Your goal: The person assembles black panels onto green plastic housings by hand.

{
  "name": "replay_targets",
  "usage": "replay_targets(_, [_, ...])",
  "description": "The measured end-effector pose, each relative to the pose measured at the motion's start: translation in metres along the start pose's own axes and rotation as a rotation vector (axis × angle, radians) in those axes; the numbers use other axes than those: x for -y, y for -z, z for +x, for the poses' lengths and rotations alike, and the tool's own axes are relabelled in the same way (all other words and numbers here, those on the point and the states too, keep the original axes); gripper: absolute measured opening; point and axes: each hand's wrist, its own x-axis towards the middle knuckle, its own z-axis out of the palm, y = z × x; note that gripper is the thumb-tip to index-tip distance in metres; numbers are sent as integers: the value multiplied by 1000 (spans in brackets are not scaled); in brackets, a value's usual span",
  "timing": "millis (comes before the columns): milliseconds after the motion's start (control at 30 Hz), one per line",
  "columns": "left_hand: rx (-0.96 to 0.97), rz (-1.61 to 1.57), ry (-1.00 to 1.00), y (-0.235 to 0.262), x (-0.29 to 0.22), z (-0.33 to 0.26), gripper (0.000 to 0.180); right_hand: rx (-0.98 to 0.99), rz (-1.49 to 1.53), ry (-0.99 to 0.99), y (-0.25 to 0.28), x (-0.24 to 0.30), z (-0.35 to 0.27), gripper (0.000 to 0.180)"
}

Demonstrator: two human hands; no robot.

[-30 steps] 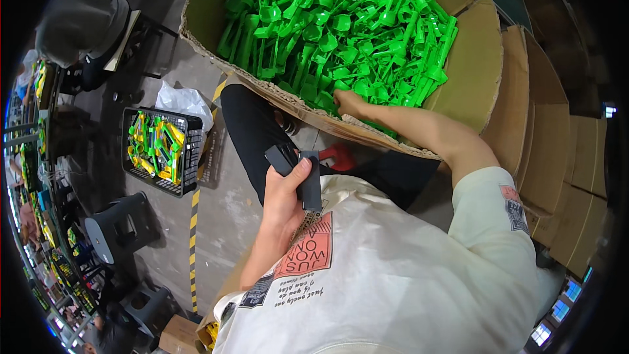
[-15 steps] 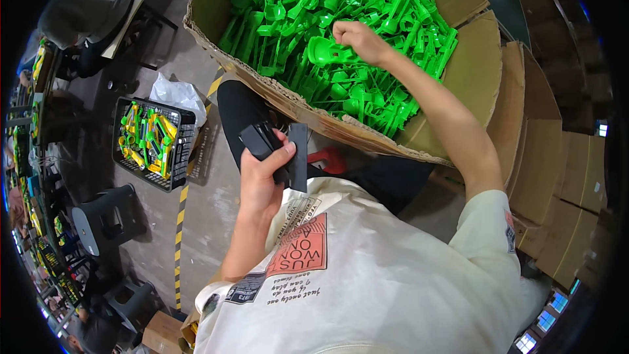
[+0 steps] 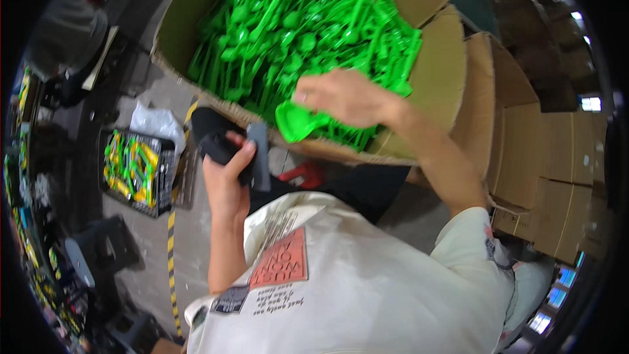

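Observation:
My right hand (image 3: 347,99), slightly blurred and closed, grips a green plastic scoop-shaped piece (image 3: 295,122) over the near rim of a large cardboard box (image 3: 436,69). Long green plastic pieces (image 3: 288,33) with scoop-like ends fill that box in a tangled heap. In my left hand (image 3: 226,174), held near my lap, are a flat dark grey strip (image 3: 260,156) and a black part beside it. My thumb presses on them; their exact kind is unclear.
To the left a black plastic basket (image 3: 160,206) holds green and yellow pieces, with a white plastic bag (image 3: 157,124) behind it. A grey stool (image 3: 105,249) stands nearer. More cartons (image 3: 557,151) are stacked at the right. A seated person (image 3: 65,33) is at the far left.
My right hand has drawn the green scoop-shaped piece from over the heap toward the near rim. My left hand still holds the black parts. The whole view has shifted somewhat.

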Motion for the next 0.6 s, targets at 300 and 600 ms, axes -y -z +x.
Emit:
replay_targets(300, [-45,67,-11,2,-2,2,23,114,635,-254,43,-108,-22,73])
replay_targets(600, [-126,-34,-62,22,-16,26,21,-709,854,-330,181,-224,-43,11])
